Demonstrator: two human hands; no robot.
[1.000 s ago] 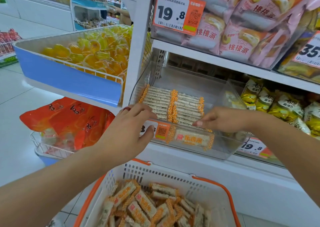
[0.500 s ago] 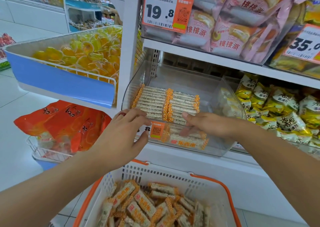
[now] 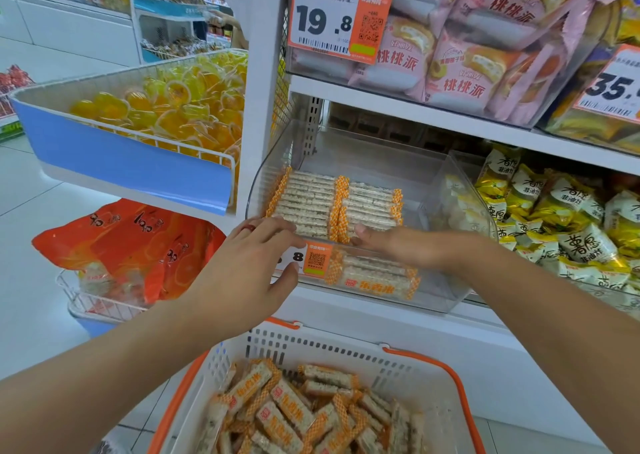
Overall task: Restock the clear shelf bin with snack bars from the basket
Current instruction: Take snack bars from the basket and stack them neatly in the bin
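Observation:
The clear shelf bin [image 3: 446, 291] sits on the middle shelf and holds two neat rows of snack bars [image 3: 311, 200] in white wrappers with orange checked ends. More bars [image 3: 377, 280] lie against its front wall. My left hand [image 3: 242, 273] holds the bin's front wall, fingers over the rim and thumb on the price label. My right hand [image 3: 405, 249] lies flat, palm down, fingers straight and pressing on the front bars. Below, the white basket [image 3: 346, 349] with orange handles holds a loose heap of the same bars [image 3: 294, 412].
A blue-fronted bin of yellow jelly cups [image 3: 166, 114] juts out on the left, with orange bags [image 3: 138, 245] in a wire basket under it. Yellow snack packets [image 3: 554, 211] fill the neighbouring bin. Pink pie packs [image 3: 450, 55] crowd the shelf above.
My right hand has slid left along the front bars toward the bin's middle. My left hand has stayed on the bin's front wall.

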